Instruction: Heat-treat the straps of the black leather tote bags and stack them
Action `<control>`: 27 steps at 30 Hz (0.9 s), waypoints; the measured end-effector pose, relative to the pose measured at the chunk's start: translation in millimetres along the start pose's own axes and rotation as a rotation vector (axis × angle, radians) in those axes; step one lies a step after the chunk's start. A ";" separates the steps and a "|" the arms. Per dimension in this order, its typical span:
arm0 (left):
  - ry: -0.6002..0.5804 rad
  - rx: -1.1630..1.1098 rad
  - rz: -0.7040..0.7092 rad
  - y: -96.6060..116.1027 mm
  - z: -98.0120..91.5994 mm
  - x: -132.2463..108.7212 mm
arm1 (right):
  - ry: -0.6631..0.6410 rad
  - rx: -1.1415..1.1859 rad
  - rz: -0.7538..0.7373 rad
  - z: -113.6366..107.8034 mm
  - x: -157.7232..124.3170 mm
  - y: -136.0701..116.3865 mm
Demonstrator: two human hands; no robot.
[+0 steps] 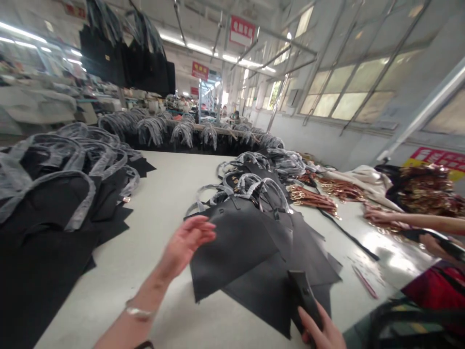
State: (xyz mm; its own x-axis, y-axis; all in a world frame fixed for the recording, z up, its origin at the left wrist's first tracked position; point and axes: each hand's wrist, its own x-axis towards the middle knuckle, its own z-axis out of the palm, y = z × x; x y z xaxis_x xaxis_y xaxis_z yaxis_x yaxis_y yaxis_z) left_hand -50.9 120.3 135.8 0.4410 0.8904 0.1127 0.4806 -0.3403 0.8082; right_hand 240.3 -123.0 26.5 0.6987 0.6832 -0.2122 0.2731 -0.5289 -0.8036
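Note:
My left hand (189, 242) holds nothing; its fingers are loosely stretched out over the left edge of a fanned pile of black bag panels (240, 242). Whether the fingertips touch the top panel I cannot tell. Handles wrapped in clear plastic (269, 186) lie at the far end of this pile. At the near right, my right hand (323, 329) is closed around a black strap-like piece (303, 291) with a flat, wide end. This piece lies over the lower panels, and its lower part is hidden by my fingers.
More black bag panels (47, 257) with wrapped handles are heaped at left. Bundles of brown straps with gold hooks (316, 199) and a pink pen-like thing (365, 281) lie at right. A co-worker's hand (385, 215) touches brown straps there. Black bags (127, 63) hang overhead.

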 end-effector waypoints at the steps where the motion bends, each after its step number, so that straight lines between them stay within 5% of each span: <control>1: -0.033 -0.004 0.100 4.1 29.3 13.8 | 0.017 0.029 -0.010 0.9 -1.6 -0.4; 5: -0.241 0.237 0.531 0.1 136.7 33.1 | 0.038 0.209 -0.056 2.1 -5.5 2.8; 8: -0.337 0.428 0.572 -15.1 178.0 29.6 | -0.021 0.255 -0.058 -2.5 -2.5 2.5; 16: -0.418 0.514 0.628 -36.4 167.8 5.3 | -0.240 0.266 0.105 -29.0 11.4 -36.8; 21: -0.437 0.496 0.631 -38.2 162.0 -8.6 | -0.422 0.315 0.193 -27.1 18.3 -60.5; 27: -0.422 0.465 0.632 -38.8 160.2 -8.3 | -0.329 0.341 0.168 -12.6 41.0 -80.5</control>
State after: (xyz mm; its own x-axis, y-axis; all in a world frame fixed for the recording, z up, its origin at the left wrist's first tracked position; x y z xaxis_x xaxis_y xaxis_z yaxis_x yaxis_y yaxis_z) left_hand 48.2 77.7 10.8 0.9264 0.3403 0.1613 0.2713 -0.9002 0.3407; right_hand 255.3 -58.8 89.5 0.4543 0.7540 -0.4744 -0.0957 -0.4881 -0.8675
